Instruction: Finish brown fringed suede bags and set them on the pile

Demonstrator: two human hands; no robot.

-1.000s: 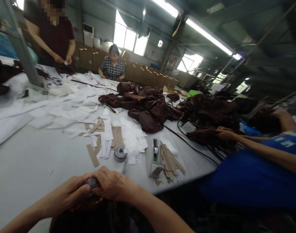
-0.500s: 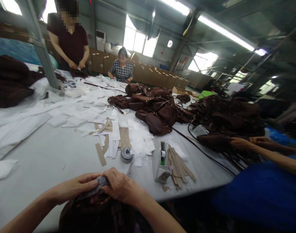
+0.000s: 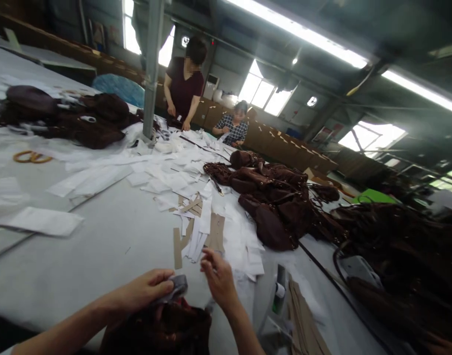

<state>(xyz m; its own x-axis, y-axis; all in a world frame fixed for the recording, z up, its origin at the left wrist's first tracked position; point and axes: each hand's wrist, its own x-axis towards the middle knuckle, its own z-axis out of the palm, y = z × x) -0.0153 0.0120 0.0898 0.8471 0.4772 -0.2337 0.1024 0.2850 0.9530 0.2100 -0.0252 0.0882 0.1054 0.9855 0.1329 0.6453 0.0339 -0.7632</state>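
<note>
A dark brown bag (image 3: 159, 330) is at the table's near edge, right in front of me. My left hand (image 3: 148, 291) is closed on a grey wrapped piece (image 3: 178, 286) at the bag's top, thumb along its upper side. My right hand (image 3: 220, 278) is off the bag, held over the table to its right. Its fingers are bent and apart, close to the tan card strips (image 3: 216, 229). The grey coil seen there earlier is mostly hidden by this hand. Nothing can be made out in its fingers.
White paper pieces (image 3: 174, 172) cover the table's middle. A tape dispenser (image 3: 278, 296) and more card strips (image 3: 302, 315) are at right. Brown bags (image 3: 274, 222) are piled beyond. Scissors (image 3: 31, 157) lie left. A post (image 3: 152, 74) rises from the table; two people (image 3: 184, 88) work behind.
My right hand has let go of the grey wrapped piece and moved right, away from the bag. My left hand keeps its hold. The view has swung left.
</note>
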